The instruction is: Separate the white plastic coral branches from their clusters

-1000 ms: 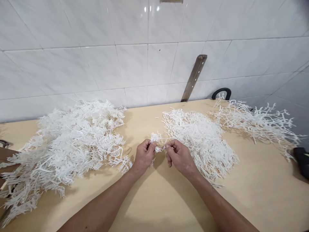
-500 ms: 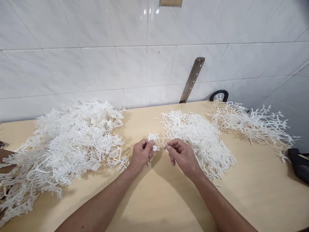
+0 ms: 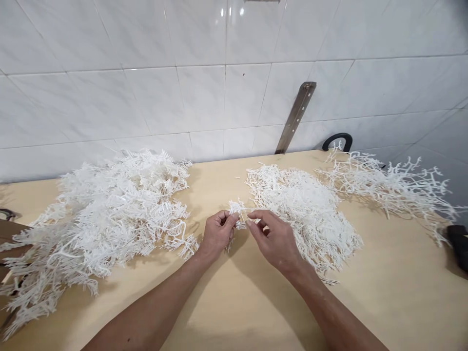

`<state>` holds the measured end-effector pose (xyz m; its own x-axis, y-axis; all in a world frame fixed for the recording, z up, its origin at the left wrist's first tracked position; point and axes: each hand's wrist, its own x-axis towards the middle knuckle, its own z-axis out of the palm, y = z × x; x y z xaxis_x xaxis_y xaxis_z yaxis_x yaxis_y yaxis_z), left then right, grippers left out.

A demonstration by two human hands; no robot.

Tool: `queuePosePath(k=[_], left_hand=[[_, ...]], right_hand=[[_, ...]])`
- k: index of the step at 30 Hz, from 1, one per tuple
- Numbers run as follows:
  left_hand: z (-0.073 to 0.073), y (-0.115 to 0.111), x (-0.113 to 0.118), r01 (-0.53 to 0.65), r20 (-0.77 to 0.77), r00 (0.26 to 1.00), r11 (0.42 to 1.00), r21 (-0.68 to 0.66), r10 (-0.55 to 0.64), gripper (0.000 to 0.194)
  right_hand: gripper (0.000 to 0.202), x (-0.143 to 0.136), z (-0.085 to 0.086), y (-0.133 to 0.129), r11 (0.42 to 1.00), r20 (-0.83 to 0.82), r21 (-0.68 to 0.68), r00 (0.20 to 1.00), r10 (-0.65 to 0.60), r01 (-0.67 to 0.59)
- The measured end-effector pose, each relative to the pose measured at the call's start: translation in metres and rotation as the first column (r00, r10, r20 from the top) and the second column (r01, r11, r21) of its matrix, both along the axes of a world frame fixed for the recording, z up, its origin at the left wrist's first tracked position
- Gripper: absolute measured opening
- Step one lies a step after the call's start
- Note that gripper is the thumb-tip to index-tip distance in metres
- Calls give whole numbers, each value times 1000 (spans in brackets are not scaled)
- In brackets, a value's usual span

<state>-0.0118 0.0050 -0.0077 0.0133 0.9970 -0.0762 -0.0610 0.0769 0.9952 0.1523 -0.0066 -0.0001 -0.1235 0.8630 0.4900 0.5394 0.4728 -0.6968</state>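
My left hand (image 3: 218, 233) pinches a small white branched plastic piece (image 3: 237, 207) between thumb and fingertips, over the middle of the table. Close by on the right, my right hand (image 3: 272, 236) has thumb and forefinger together at the piece's right side; whether anything lies between those fingertips is too small to make out. Beyond the right hand spreads a pile of small white plastic bits (image 3: 300, 207). Left of my hands lies a larger heap of white branched plastic pieces (image 3: 124, 209).
Bare white branching stems (image 3: 395, 187) lie at the far right of the wooden table (image 3: 234, 302). A metal strip (image 3: 296, 117) leans against the tiled wall (image 3: 201, 97). Behind the stems stands a black curved handle (image 3: 338, 139); a black object (image 3: 458, 246) sits at the right edge.
My right hand has come closer to the left, its fingertips now at the white piece. The left hand keeps its pinch. The whole view has shifted slightly.
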Motion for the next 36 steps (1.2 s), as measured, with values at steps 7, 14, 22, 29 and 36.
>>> queuePosePath(k=[7, 14, 22, 29, 36], left_hand=[[-7, 3, 1, -14, -87, 996, 998, 62, 19, 38], [-8, 3, 1, -5, -94, 995, 998, 65, 11, 36], [-8, 1, 0, 1, -92, 996, 998, 70, 5, 36], [-10, 1, 2, 0, -144, 989, 995, 97, 14, 33], [-17, 1, 2, -1, -190, 982, 995, 96, 19, 31]], right_hand=[[11, -12, -10, 0, 994, 84, 77, 994, 67, -74], [10, -12, -12, 1, 998, 121, -59, 992, 42, -35], [14, -12, -11, 1, 983, 158, -183, 987, 18, 11], [18, -12, -12, 1, 983, 226, -183, 974, 25, 18], [12, -18, -20, 1, 989, 354, -119, 935, -37, 85]])
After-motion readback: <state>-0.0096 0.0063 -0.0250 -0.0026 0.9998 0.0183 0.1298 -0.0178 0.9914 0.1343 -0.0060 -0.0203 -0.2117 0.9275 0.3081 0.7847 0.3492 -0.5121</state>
